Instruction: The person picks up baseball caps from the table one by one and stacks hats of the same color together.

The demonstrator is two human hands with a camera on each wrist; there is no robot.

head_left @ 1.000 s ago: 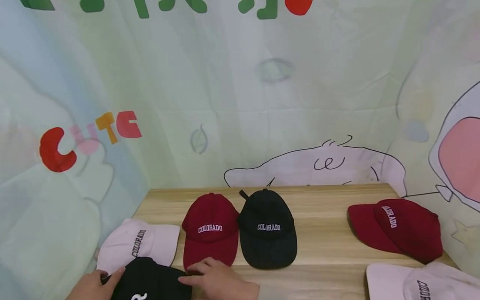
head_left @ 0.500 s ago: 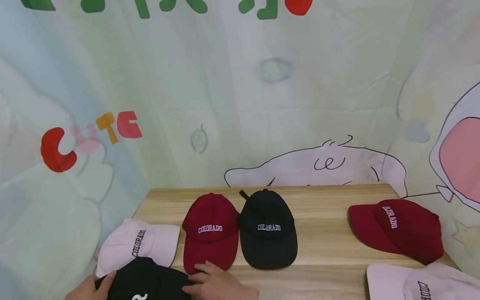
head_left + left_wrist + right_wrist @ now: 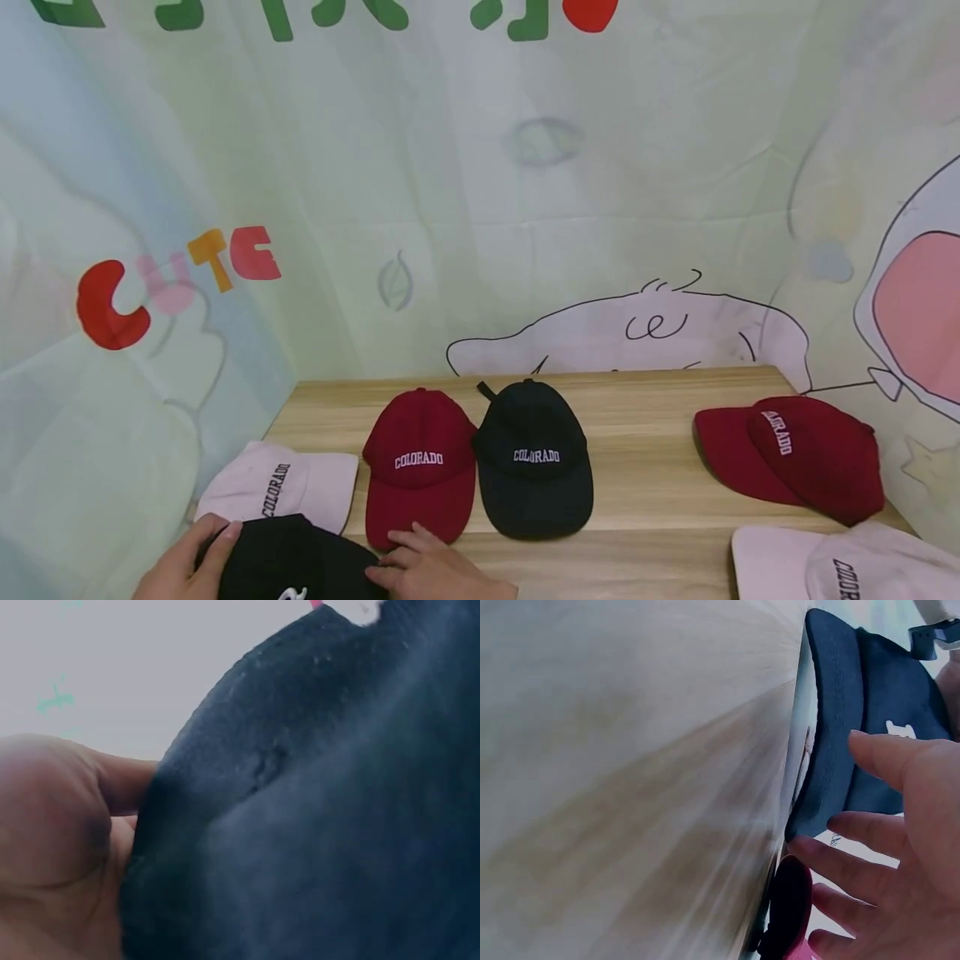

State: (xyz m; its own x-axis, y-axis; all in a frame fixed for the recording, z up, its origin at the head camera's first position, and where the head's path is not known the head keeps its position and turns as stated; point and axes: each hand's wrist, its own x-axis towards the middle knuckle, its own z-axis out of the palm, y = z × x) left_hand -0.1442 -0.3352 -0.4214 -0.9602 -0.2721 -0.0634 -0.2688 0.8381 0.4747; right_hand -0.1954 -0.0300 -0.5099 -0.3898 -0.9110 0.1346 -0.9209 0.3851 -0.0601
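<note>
A black baseball cap (image 3: pixel 300 554) with a white emblem lies at the bottom of the head view, partly cut off. The left hand (image 3: pixel 187 554) grips its back edge, thumb on the near side; a close crop of that grip fills the left wrist view. At the brim is the right hand (image 3: pixel 438 567), fingers spread and fairly straight, with the thumb and index finger (image 3: pixel 866 825) overlapping the brim in the right wrist view. Behind the held cap, a pale pink cap (image 3: pixel 288 487) is partly covered. A red COLORADO cap (image 3: pixel 420 458) lies beyond the right fingers.
A second black COLORADO cap (image 3: pixel 532 467) lies against the red one on the wooden table (image 3: pixel 645 433). To the right are another red cap (image 3: pixel 795 454) and another pale pink cap (image 3: pixel 847 562). A printed curtain (image 3: pixel 480 208) stands behind and along both sides.
The left hand has shifted slightly right with the black cap, whose emblem has turned a little. The right hand has slid slightly down and right along the brim. The other caps stay put.
</note>
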